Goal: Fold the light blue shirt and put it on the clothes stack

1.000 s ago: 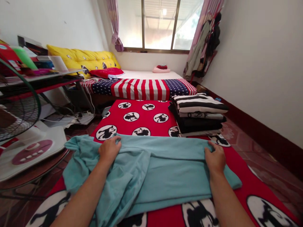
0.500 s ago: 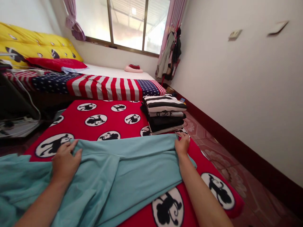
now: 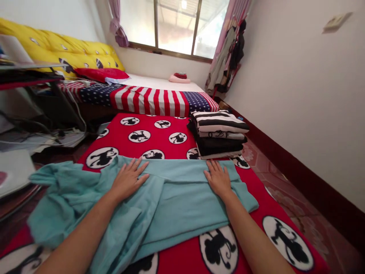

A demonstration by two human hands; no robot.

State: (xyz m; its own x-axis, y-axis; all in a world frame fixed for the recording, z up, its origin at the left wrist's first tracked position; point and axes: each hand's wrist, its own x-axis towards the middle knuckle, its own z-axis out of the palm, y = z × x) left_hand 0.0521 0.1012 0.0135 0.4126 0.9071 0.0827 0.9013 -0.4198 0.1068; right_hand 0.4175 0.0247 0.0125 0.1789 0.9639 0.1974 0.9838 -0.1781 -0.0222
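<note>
A light teal garment [image 3: 188,201], partly folded over along its far edge, lies across a red blanket [image 3: 162,148] patterned with black monkeys in white circles. Flat on the garment near its far edge rests my left hand [image 3: 129,179], fingers spread. My right hand [image 3: 218,177] presses on the folded strip farther right, its fingers also stretched out. To the left the cloth is bunched and crumpled, and my left forearm covers part of it. Whether the garment is a hooded top or something else I cannot tell.
Just beyond my right hand stands a stack of folded clothes [image 3: 219,133], a striped one on top. A bed with a flag-print cover [image 3: 151,99] lies behind. On the left are a desk [image 3: 31,70] and cables; a wall [image 3: 299,95] runs along the right.
Both hands have flattened onto the garment; the right hand has moved from gripping its far edge to lying on the folded strip. The view has turned left.
</note>
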